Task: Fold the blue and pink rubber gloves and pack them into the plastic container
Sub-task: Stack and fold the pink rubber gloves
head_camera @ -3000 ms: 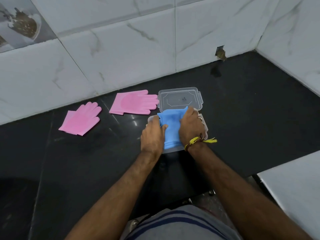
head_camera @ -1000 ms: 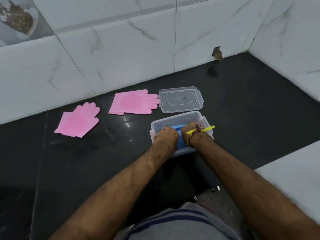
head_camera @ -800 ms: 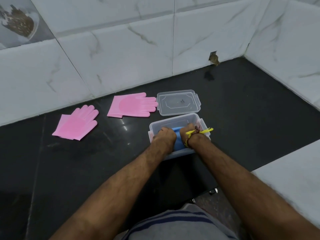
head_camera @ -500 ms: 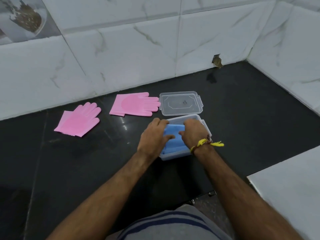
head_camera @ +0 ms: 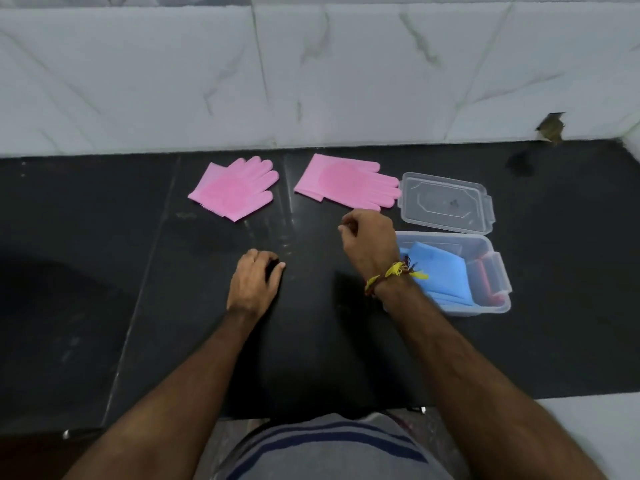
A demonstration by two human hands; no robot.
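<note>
- A glossy black stone counter (head_camera: 104,271) runs the width of the view, a thin seam crossing it left of centre.
- White marble-look wall tiles (head_camera: 173,81) with grey veins rise from its far edge.
- A chipped hole (head_camera: 550,128) breaks the tile base near the far right corner.
- Soft light glints off the counter.

Black counter (head_camera: 104,289), two pink gloves (head_camera: 235,188) (head_camera: 346,183), lid (head_camera: 446,202), plastic container (head_camera: 498,271)

A black polished countertop (head_camera: 104,271) is bounded at the rear by white marble-veined wall tiles (head_camera: 173,81). A chipped hole (head_camera: 551,127) is located at the base of the tiles, at the right. A grey garment with dark blue stripes (head_camera: 332,448) is seen at the bottom edge.
</note>
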